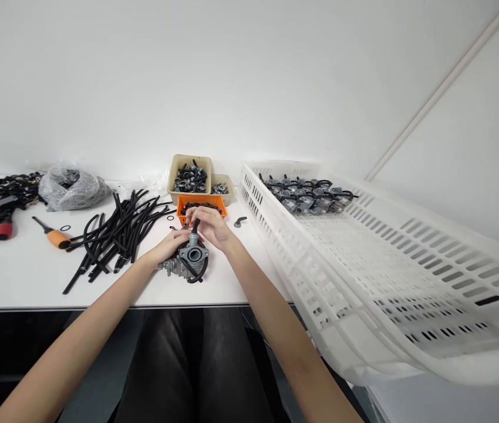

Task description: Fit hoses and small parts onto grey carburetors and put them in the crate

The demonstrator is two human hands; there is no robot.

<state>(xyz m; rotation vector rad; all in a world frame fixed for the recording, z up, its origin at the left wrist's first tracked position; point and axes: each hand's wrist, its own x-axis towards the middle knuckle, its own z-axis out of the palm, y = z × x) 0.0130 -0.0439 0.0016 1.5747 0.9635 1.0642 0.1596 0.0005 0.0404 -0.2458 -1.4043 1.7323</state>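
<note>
A metal carburetor (194, 254) with a curved black hose looped at its front rests on the white table near the front edge. My left hand (171, 244) is wrapped round its left and upper side. At its top stands a short black rubber piece (195, 225), and my right hand (212, 225) has its fingers closed round that piece. Just behind my hands is an orange basket (218, 201) of small black parts. To the right of my right hand lies a small black and grey fitting (240, 221).
Black hoses (120, 235) lie in a pile on the left, beside an orange-handled tool (58, 238), a red-handled tool (3, 230) and a plastic bag (71, 191). Beige bins (172, 176) stand behind. A large white crate (302, 252) with several carburetors (309, 195) fills the right.
</note>
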